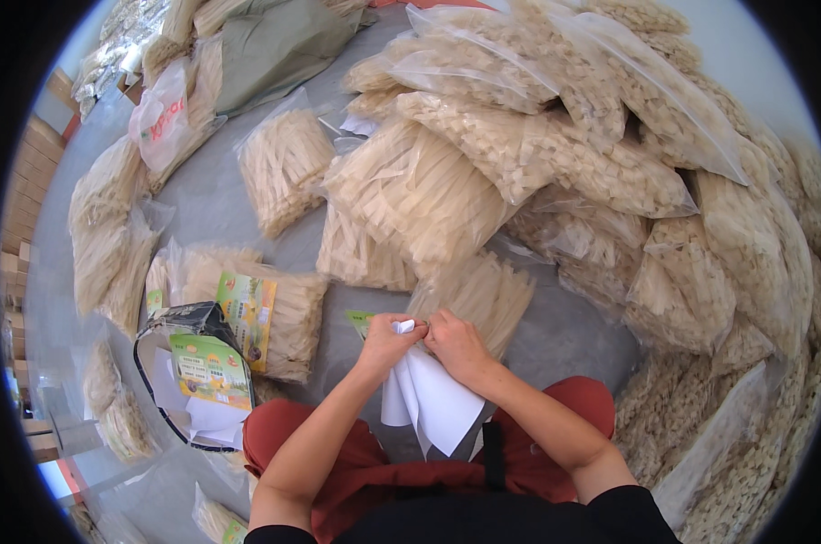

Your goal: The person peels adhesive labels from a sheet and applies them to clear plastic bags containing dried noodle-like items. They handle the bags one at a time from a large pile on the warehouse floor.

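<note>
In the head view, my left hand [388, 344] is closed on folded white paper [429, 408], whose loose sheets hang down between my knees. My right hand [456, 349] is pinched beside it at the paper's top; exactly what its fingertips grip is hidden. Just beyond both hands lies a clear bag of long, pale dried strips [483, 295]. A green printed card [357, 319] shows partly behind my left hand.
An open dark box [155, 379] with paper and green cards sits at left. More strip bags [284, 163] lie ahead. A high pile of bags [719, 272] fills the right side. Stacked cardboard boxes [25, 199] line the far left.
</note>
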Demonstrator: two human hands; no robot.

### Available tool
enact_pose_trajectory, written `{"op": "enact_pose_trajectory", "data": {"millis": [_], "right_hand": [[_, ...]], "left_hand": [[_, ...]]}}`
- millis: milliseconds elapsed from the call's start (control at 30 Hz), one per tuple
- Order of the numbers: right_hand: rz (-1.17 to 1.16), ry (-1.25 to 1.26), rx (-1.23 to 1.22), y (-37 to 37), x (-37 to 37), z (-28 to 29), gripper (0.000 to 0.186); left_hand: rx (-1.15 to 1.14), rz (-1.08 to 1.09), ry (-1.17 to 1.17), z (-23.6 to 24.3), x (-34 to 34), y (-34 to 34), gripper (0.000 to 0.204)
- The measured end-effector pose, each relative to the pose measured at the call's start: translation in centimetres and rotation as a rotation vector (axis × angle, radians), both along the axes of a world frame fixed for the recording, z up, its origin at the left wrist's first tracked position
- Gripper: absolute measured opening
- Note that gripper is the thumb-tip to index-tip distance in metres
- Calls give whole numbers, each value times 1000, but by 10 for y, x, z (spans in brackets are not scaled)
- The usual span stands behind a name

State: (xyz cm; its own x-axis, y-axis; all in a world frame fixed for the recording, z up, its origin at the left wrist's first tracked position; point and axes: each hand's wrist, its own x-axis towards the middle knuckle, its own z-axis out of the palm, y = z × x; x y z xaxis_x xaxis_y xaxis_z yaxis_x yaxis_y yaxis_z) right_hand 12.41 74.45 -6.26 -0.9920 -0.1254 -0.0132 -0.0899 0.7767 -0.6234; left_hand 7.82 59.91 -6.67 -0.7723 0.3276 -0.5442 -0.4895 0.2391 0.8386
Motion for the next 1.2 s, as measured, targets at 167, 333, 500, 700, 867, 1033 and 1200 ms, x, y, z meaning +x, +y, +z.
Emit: {"op": "enact_pose_trajectory", "data": {"millis": [167, 333, 500, 700, 867, 1033, 1200], "right_hand": [[24, -4, 16, 3, -1, 0, 14], [0, 9, 11, 6, -1, -2, 10], [0, 24, 0, 4, 1, 0, 9], [-133, -172, -286, 10, 1, -1, 14], [-432, -637, -577, 60, 7, -57, 18], [-316, -13, 119, 41, 15, -28, 18], [-49, 43, -217, 12, 17, 20, 22]], "left_hand": [[-38, -5, 52, -10, 0, 1, 13], [-58, -9, 40, -6, -1, 3, 12], [-70, -8, 70, -9, 1, 2, 13], [-20, -58, 54, -10, 0, -3, 12], [322, -51, -358, 12, -15, -20, 10], [245, -134, -284, 25, -21, -30, 11], [188, -122, -206, 22, -19, -25, 13]]}}
